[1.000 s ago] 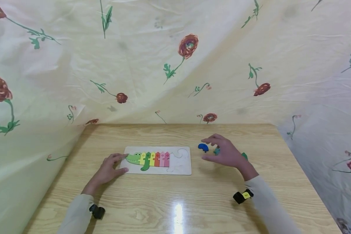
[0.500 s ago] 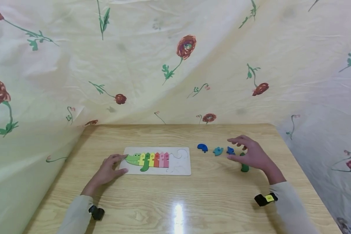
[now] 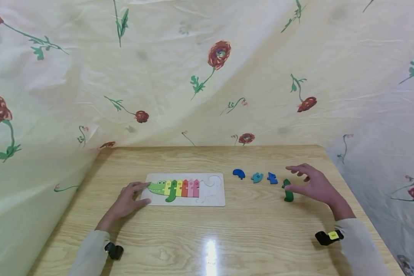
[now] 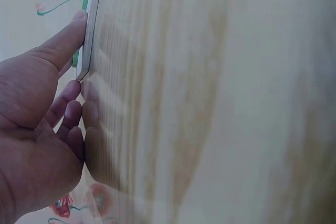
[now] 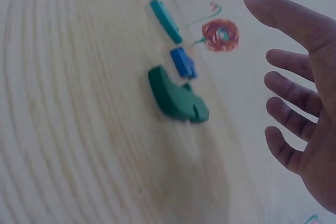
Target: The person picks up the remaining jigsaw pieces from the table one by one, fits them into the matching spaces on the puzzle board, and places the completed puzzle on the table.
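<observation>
A pale wooden puzzle board point(image 3: 213, 197) with a crocodile lies on the table. Its green head and a row of numbered yellow, green, orange and pink pieces fill the left part, while the tail end shows bare outlines. My left hand point(image 3: 127, 200) rests at the board's left end, thumb and fingertips touching it. In the left wrist view, the thumb point(image 4: 68, 38) lies against the board's edge. My right hand point(image 3: 311, 184) hovers over a dark green puzzle piece point(image 3: 288, 193) with fingers spread and nothing held. The right wrist view shows that curved piece point(image 5: 176, 98) apart from the fingers.
Left of the green piece lie a blue puzzle piece point(image 3: 272, 178), a teal puzzle piece point(image 3: 257, 177) and a dark blue curved piece point(image 3: 239, 174), in a row. A flowered cloth point(image 3: 179, 76) hangs behind the wooden table point(image 3: 179, 237) and along its sides.
My right hand has moved right, from over the blue and teal pieces to the dark green one, uncovering the row. My left hand and the board stay in place.
</observation>
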`<state>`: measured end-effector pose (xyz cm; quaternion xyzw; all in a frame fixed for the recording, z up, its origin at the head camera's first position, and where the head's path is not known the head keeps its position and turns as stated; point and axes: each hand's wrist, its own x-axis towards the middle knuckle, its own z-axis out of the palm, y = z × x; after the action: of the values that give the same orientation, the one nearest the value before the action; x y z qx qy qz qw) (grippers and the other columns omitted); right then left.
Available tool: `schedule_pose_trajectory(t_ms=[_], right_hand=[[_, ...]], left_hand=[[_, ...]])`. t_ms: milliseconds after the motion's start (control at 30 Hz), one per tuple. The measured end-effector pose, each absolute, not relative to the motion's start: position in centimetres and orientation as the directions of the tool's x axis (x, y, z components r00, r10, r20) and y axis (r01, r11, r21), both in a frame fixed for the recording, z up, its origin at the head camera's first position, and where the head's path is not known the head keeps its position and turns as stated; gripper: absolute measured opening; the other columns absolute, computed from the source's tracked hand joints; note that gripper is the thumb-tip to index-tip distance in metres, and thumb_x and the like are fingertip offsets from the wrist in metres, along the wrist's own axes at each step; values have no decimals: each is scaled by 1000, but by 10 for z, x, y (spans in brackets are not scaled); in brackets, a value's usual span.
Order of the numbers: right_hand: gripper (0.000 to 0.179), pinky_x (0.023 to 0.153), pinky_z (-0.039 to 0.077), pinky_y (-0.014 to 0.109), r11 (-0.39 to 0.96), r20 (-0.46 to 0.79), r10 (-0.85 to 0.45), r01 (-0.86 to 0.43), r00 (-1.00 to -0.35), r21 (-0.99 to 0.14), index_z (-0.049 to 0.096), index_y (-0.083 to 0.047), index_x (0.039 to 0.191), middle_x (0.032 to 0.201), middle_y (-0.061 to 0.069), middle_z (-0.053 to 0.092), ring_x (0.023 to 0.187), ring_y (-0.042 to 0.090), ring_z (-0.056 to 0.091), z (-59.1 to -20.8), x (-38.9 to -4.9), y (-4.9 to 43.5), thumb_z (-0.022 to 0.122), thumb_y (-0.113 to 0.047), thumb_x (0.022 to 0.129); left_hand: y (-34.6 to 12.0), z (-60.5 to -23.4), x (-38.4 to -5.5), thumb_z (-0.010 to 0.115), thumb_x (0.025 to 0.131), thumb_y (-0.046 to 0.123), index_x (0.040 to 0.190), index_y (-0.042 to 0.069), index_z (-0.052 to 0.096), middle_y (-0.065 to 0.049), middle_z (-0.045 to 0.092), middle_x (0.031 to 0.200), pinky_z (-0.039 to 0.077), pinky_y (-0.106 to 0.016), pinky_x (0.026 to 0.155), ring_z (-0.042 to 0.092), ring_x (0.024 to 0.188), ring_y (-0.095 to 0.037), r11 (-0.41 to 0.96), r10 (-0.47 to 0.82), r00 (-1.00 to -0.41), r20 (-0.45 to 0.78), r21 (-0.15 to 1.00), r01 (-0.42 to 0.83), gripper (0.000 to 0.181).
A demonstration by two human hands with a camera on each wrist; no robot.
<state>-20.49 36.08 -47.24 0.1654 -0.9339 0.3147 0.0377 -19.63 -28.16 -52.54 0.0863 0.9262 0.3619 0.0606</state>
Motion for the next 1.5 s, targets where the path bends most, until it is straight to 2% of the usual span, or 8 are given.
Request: schedule_pose_trajectory(t_ms=[467, 667, 867, 1233, 1500], right_hand=[[74, 80, 48, 43, 787, 66, -285, -273, -956, -553, 56, -7, 143, 124, 15, 60, 108, 32, 54, -491, -203, 382, 85, -40, 83], [80, 80, 47, 47, 796, 45, -305, -280, -951, -536, 55, -5, 144, 121, 17, 60, 105, 34, 56, -497, -203, 385, 87, -41, 81], [84, 85, 46, 49, 809, 12, -314, -274, -949, -520, 52, -4, 145, 121, 17, 59, 107, 32, 56, -504, -207, 386, 87, -43, 80], [93, 96, 43, 64, 791, -23, -340, -272, -940, -548, 50, 0, 147, 129, 25, 57, 118, 43, 55, -507, -209, 387, 90, -44, 76], [93, 94, 44, 61, 803, -21, -358, -296, -934, -518, 52, -1, 146, 125, 23, 56, 115, 41, 55, -509, -212, 386, 91, -45, 74]], left_hand=[[-281, -524, -197, 79, 91, 29, 149, 13, 54, -25, 42, 150, 36, -69, 104, 38, 131, -46, 721, 203, -977, -57, 684, 110, 65], [-281, -525, -196, 78, 92, 31, 150, 14, 53, -24, 42, 150, 36, -68, 105, 37, 132, -45, 721, 200, -977, -70, 686, 99, 65], [-282, -526, -197, 78, 92, 32, 150, 14, 52, -24, 41, 151, 34, -69, 107, 36, 133, -45, 724, 193, -978, -82, 684, 86, 66], [-283, -526, -198, 78, 92, 32, 150, 14, 52, -24, 41, 151, 35, -69, 106, 36, 133, -45, 728, 197, -977, -83, 680, 89, 66], [-282, -526, -198, 78, 92, 32, 150, 15, 53, -23, 42, 151, 35, -68, 107, 36, 133, -44, 728, 190, -978, -89, 681, 79, 66]])
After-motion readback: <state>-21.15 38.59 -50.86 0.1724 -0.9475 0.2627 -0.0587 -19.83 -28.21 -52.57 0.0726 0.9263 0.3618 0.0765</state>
